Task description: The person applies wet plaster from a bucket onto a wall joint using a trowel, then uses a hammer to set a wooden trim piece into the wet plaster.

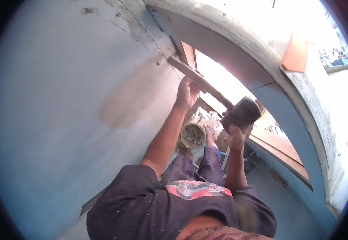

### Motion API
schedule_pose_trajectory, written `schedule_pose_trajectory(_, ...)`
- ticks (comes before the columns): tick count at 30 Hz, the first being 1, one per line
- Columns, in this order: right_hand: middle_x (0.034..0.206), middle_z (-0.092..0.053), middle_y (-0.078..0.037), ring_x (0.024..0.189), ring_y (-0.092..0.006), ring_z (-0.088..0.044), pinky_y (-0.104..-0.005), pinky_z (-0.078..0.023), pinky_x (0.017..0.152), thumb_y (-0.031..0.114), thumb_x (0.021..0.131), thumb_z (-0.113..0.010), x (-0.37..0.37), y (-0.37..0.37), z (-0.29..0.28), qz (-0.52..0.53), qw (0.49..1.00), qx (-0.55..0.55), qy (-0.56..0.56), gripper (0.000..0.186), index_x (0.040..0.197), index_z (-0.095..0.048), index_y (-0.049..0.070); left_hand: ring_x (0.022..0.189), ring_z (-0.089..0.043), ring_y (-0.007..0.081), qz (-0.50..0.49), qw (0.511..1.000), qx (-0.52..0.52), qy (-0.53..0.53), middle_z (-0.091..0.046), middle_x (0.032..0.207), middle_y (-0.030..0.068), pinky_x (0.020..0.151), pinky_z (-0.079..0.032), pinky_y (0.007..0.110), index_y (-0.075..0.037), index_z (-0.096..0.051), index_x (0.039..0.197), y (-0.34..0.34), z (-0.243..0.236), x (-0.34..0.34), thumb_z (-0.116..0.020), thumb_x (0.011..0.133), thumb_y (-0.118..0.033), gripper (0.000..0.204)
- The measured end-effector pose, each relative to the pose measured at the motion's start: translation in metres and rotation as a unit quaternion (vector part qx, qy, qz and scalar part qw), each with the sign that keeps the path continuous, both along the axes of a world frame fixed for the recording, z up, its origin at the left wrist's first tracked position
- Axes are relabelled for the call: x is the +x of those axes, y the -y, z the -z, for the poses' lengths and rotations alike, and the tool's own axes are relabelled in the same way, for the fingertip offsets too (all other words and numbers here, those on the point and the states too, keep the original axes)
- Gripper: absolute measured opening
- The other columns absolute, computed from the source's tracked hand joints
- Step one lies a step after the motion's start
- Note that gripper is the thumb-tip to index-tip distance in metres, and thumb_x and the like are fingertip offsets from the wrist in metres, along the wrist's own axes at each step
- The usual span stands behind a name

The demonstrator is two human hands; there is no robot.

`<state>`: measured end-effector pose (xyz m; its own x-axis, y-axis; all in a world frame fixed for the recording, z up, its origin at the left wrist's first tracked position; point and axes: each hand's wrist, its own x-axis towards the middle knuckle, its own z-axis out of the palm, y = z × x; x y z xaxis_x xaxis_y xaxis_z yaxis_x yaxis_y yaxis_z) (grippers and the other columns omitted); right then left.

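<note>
A mallet with a dark, blunt head (pixel 242 115) and a long pale handle (pixel 206 86) slants across the middle of the view. My right hand (pixel 240 138) cups the head from below, with thumb and fingers against it. Farther up, my left hand (pixel 188 94) is closed round the handle; part of its fingers is hidden behind it. The handle's far end lies close to the pale wall (pixel 62 92), and whether it touches cannot be made out.
Below my hands stands a round bucket (pixel 193 136) with greyish mortar-like stuff, beside my feet. A curved ledge (pixel 262 56) arches over an opening on the right. On it lies a flat orange piece (pixel 295 54). A brown wooden board (pixel 280 152) runs beneath the opening.
</note>
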<state>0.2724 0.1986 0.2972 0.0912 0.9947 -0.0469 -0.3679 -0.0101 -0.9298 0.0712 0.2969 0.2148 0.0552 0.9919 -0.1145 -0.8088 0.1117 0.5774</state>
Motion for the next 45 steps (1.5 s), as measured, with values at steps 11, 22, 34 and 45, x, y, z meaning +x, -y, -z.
schedule_pose_trajectory(11,0.099,-0.065,-0.015,0.086,-0.0289,-0.069,-0.0377,-0.059,0.073,0.025,0.065,-0.074,0.035,0.034,-0.001,-0.001,1.0,0.011,-0.008,0.079,0.132,-0.042,-0.001,0.094,-0.066,0.0257,-0.021,0.997,-0.028,-0.069,-0.064,0.096,0.0122,0.089,-0.055,0.044,-0.006,-0.047,0.114,-0.009,0.005,0.025,-0.05,0.094,-0.013,0.021)
schedule_pose_trajectory(22,0.106,-0.065,-0.017,0.093,-0.0281,-0.068,-0.0384,-0.06,0.071,0.025,0.075,-0.07,0.055,0.068,-0.042,-0.053,0.991,-0.012,-0.119,0.066,0.13,-0.045,-0.002,0.089,-0.064,0.0201,0.058,0.98,-0.127,-0.141,-0.06,0.096,0.0086,0.082,-0.055,0.039,-0.007,-0.05,0.111,0.086,-0.026,0.04,-0.051,0.097,-0.015,0.016)
schedule_pose_trajectory(34,0.116,-0.061,-0.017,0.101,-0.0253,-0.066,-0.0379,-0.056,0.086,0.024,0.082,-0.064,-0.009,0.118,-0.02,-0.221,0.952,-0.127,-0.169,0.06,0.133,-0.044,-0.001,0.107,-0.061,0.0197,0.111,0.986,-0.081,-0.094,-0.059,0.112,0.0089,0.091,-0.052,0.032,-0.001,-0.057,0.121,0.227,-0.077,0.016,-0.059,0.09,-0.004,0.031)
schedule_pose_trajectory(45,0.132,-0.057,-0.013,0.119,-0.0228,-0.057,-0.0377,-0.045,0.103,0.039,0.095,-0.057,-0.053,0.15,-0.018,-0.367,0.918,-0.122,-0.082,0.061,0.139,-0.044,0.0,0.109,-0.061,0.0207,0.019,0.988,-0.149,0.021,-0.064,0.114,0.0094,0.098,-0.047,0.038,-0.001,-0.059,0.121,0.285,-0.089,-0.033,-0.049,0.101,-0.031,0.037)
